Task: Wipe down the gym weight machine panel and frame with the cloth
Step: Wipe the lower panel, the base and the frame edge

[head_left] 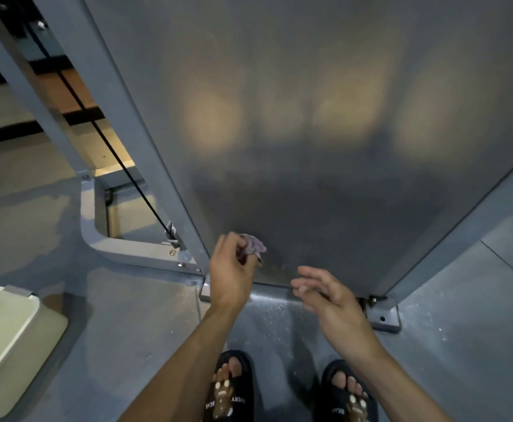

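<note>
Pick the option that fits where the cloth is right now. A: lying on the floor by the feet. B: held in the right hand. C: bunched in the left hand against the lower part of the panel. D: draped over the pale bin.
C: the left hand grips the bunched cloth against the lower panel, while the right hand hangs open and holds nothing.

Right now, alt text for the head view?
Seen from above, the left hand presses a bunched purple cloth against the lower left of a grey machine panel. The right hand hovers open beside it, and a pale bin stands on the floor at left.
</note>
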